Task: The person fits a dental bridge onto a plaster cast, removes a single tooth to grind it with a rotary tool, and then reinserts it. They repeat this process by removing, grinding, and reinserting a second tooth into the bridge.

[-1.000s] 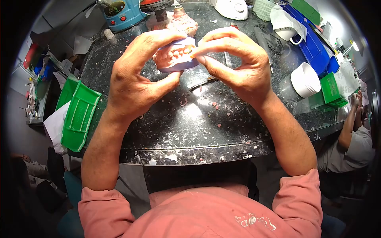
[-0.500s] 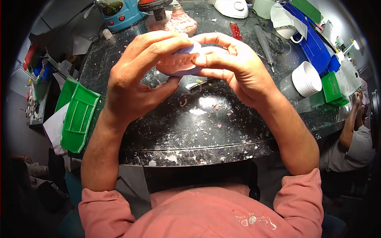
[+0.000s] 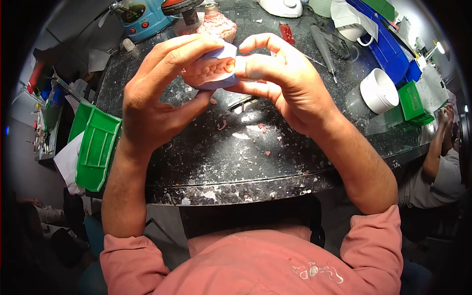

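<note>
A dental model [image 3: 210, 70] with pale blue bases and a row of teeth set in pink is held up over the dark bench. My left hand [image 3: 155, 91] is closed on it, fingers over the top and thumb at the underside. At its right edge, my right hand [image 3: 297, 81] grips with the thumb by the teeth and a finger beneath. The right index finger is raised, apart from the model. Behind the fingers, the back of the model is hidden. Below it lies a thin metal tool [image 3: 242, 102], partly seen.
A handpiece [image 3: 324, 54] with its cord and a white tub [image 3: 379, 92] stand at right. Green bins [image 3: 98, 147] are at left. A blue machine [image 3: 145, 22] and a pink-crusted burner [image 3: 216, 27] stand behind. Scraps litter the bench [image 3: 221, 162]. Another person's arm [image 3: 435, 147] shows far right.
Both hands have shifted slightly left with the dental model, which has tilted so more of its teeth show. The right index finger has lifted away from the model's top.
</note>
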A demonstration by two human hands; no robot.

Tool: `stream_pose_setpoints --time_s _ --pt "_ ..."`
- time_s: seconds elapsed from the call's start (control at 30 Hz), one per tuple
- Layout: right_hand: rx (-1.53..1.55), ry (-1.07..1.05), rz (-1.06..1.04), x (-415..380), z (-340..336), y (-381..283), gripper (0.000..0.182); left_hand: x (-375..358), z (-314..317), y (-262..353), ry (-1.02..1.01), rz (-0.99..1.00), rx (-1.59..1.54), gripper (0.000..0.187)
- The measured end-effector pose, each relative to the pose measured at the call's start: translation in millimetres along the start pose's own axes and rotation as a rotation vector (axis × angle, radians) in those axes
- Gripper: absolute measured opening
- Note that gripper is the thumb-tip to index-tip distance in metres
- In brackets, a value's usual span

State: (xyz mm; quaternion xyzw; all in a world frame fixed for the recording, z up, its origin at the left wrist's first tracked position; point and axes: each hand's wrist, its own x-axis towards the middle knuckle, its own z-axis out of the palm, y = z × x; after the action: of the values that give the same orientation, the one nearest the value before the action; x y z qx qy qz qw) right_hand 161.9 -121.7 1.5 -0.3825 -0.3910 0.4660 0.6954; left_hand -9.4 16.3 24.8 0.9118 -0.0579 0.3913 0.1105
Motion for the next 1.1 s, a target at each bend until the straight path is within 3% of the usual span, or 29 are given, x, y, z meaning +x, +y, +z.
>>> stream_pose_setpoints --time_s 0.23,0.3,0.53,0.73,0.93,1.1 --pt "-0.011 0.044 -0.040 -6 10 -1 0.034 -1 3 3 -0.008 0.039 0.021 0.062" --pt "0.045 0.086 -0.028 -7 11 1 0.034 -5 9 -3 -0.011 -0.027 -0.232 0.064" --pt "0.088 0.083 -0.026 -9 11 7 0.032 -6 8 -4 -0.060 0.024 -0.250 0.066" --pt "0.103 0.023 -0.081 -7 15 1 0.032 -9 9 -4 0.036 -0.125 -0.512 0.069" --pt "0.111 0.038 -0.104 -7 14 1 0.033 -10 9 -1 0.034 -0.221 -0.577 0.066" --pt "0.089 0.003 -0.116 -7 16 -2 0.035 -9 12 -2 0.119 -0.193 -0.625 0.066"
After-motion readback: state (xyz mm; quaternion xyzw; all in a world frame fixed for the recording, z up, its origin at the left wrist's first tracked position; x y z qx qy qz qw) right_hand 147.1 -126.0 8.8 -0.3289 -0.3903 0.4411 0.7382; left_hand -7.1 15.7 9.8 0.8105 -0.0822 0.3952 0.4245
